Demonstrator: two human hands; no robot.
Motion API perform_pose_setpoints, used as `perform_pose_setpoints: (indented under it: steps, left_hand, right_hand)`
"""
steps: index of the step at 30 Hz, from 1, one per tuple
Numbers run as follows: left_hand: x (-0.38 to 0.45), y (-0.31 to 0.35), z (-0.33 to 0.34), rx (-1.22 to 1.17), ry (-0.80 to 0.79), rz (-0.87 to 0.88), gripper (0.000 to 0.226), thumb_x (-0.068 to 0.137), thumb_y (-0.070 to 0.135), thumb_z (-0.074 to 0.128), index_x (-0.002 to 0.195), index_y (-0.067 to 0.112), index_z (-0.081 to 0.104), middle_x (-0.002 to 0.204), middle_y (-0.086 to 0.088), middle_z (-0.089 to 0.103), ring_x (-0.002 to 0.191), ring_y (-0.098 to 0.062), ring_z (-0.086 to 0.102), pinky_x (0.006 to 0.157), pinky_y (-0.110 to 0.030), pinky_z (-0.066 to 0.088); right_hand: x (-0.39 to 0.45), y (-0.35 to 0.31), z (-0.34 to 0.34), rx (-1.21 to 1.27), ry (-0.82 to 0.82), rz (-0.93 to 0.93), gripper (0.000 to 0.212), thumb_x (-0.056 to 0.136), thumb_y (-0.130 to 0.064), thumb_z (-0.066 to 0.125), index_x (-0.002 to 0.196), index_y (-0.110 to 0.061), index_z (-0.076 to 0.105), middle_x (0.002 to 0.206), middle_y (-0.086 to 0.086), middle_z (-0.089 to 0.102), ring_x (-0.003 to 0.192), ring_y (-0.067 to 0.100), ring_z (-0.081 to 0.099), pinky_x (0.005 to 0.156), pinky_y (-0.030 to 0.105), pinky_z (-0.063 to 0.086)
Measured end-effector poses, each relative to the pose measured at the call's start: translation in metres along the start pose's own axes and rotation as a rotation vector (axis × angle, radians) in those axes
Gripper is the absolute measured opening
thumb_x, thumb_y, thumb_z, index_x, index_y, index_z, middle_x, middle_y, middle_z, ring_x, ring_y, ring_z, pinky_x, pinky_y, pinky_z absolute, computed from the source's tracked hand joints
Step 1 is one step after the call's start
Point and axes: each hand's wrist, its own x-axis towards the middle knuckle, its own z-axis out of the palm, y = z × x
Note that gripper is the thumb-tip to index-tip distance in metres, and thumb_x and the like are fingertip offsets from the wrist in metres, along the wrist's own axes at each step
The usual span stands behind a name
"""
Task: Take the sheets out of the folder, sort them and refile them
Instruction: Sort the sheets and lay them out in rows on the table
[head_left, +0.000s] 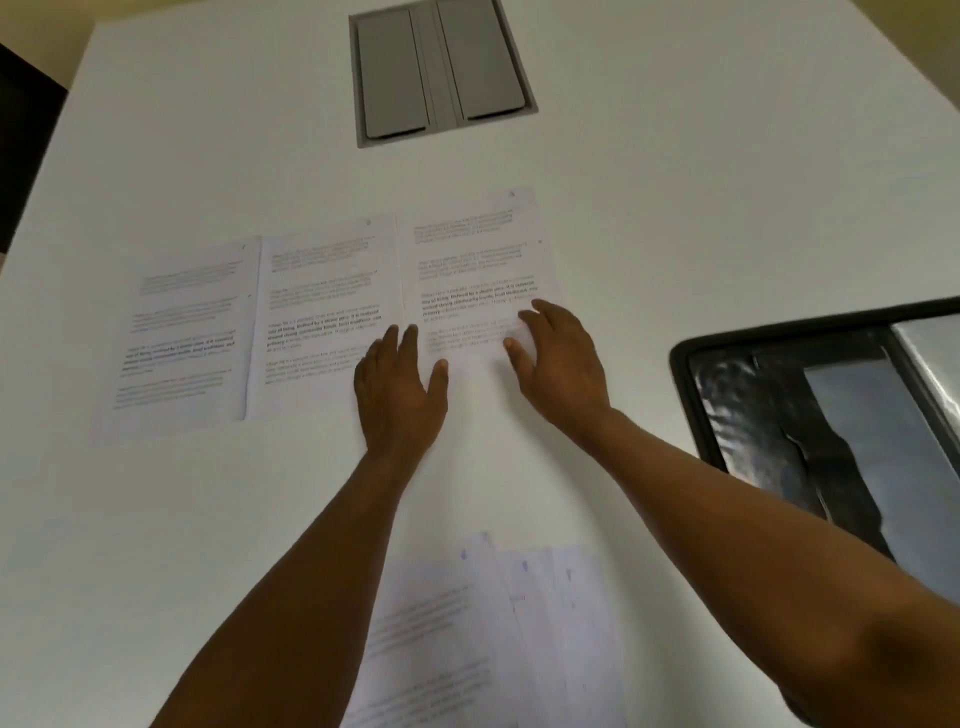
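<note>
Sheets are spread on a white table (675, 208) in two groups: a row of three printed stacks across the middle, and a looser fan (483, 639) at the near edge, between the person's forearms. In the row, the left stack (182, 332), middle stack (322, 312) and right stack (478, 270) lie side by side with edges touching or slightly overlapping, each stepped so lower pages peek out, which suggests sorting piles. The left hand (400, 389) lies flat, fingers straight, on the middle stack's near right corner, probably to steady it. The right hand (561, 364) hovers or rests on the right stack's near corner with fingers loosely spread, gripping nothing, seemingly squaring a page just laid. The black folder (831, 415) lies open at the right edge, its clear sleeves empty-looking, awaiting refiling. A grey hatch (441, 67) sits in the table near the far edge.
</note>
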Motion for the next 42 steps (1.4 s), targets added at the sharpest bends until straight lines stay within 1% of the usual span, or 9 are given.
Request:
perform_pose_setpoints:
  steps: [3,7,12,18,21,25,33,38,42]
  left_hand:
    - [-0.069,0.004,-0.007,-0.070,0.016,0.029,0.057,0.093,0.043,0.044,0.138,0.009,0.048,0.146,-0.012,0.045,0.135,-0.030,0.040,0.114,-0.044,0.028]
    - [-0.164,0.014,-0.014,-0.138,-0.042,0.048,0.055,0.092,0.043,0.043,0.133,0.008,0.053,0.142,-0.011,0.050,0.131,-0.030,0.045,0.110,-0.045,0.035]
    - [-0.266,0.021,-0.026,-0.106,-0.156,0.082,0.057,0.089,0.046,0.043,0.134,0.012,0.053,0.144,-0.008,0.048,0.131,-0.029,0.045,0.110,-0.042,0.035]
    - [-0.350,0.016,-0.027,0.015,-0.297,0.027,0.076,0.080,0.070,0.044,0.134,0.016,0.052,0.145,-0.007,0.046,0.132,-0.027,0.044,0.107,-0.042,0.036]
    - [-0.367,0.015,-0.027,0.025,-0.357,-0.007,0.090,0.076,0.078,0.035,0.142,0.017,0.043,0.154,-0.006,0.034,0.141,-0.026,0.032,0.113,-0.043,0.027]
    - [-0.377,0.018,-0.032,-0.018,-0.366,-0.035,0.094,0.076,0.079,0.033,0.147,0.018,0.035,0.157,-0.005,0.025,0.144,-0.025,0.023,0.117,-0.041,0.019]
    - [-0.377,0.028,-0.041,0.051,-0.360,-0.076,0.094,0.069,0.083,0.040,0.140,0.020,0.041,0.150,-0.007,0.033,0.140,-0.026,0.027,0.113,-0.040,0.026]
    - [-0.376,0.036,-0.039,0.141,-0.388,-0.129,0.087,0.074,0.078,0.048,0.136,0.019,0.039,0.143,-0.009,0.033,0.133,-0.028,0.031,0.106,-0.044,0.035]
    - [-0.377,0.036,-0.042,0.169,-0.392,-0.185,0.068,0.083,0.058,0.053,0.136,0.019,0.034,0.141,-0.008,0.031,0.131,-0.026,0.030,0.103,-0.043,0.036]
  right_hand:
    - [-0.066,0.008,-0.015,0.082,0.113,0.002,0.031,0.098,-0.027,0.053,0.120,-0.008,0.061,0.124,0.009,0.061,0.116,0.026,0.053,0.098,0.040,0.047]
    - [-0.158,0.014,-0.028,0.110,0.121,0.108,0.021,0.096,-0.015,0.055,0.115,-0.009,0.063,0.114,0.007,0.063,0.106,0.023,0.055,0.088,0.024,0.039]
    - [-0.258,0.008,-0.041,0.145,0.016,0.268,0.019,0.094,-0.012,0.057,0.112,-0.010,0.065,0.106,0.005,0.064,0.096,0.023,0.060,0.081,0.028,0.043]
    - [-0.339,-0.013,-0.044,0.174,-0.268,0.394,0.026,0.094,-0.025,0.059,0.119,-0.015,0.059,0.096,-0.005,0.063,0.081,0.008,0.059,0.070,0.017,0.043]
    - [-0.357,-0.023,-0.044,0.213,-0.285,0.534,0.033,0.093,-0.026,0.062,0.123,-0.015,0.056,0.098,-0.004,0.062,0.087,0.010,0.060,0.077,0.018,0.045]
    - [-0.370,-0.029,-0.049,0.165,-0.205,0.614,0.044,0.089,-0.028,0.065,0.129,-0.015,0.052,0.120,0.003,0.058,0.110,0.019,0.057,0.093,0.029,0.047]
    - [-0.380,-0.038,-0.056,0.226,-0.285,0.625,0.033,0.091,-0.021,0.065,0.121,-0.019,0.052,0.103,-0.002,0.062,0.094,0.013,0.061,0.083,0.020,0.048]
    - [-0.382,-0.040,-0.053,0.493,-0.306,0.798,0.004,0.094,-0.018,0.061,0.097,-0.015,0.060,0.098,0.003,0.067,0.087,0.016,0.064,0.086,0.030,0.056]
    - [-0.385,-0.042,-0.063,0.844,-0.353,0.936,0.016,0.097,-0.010,0.047,0.088,-0.004,0.059,0.095,0.018,0.070,0.074,0.023,0.066,0.077,0.038,0.060]
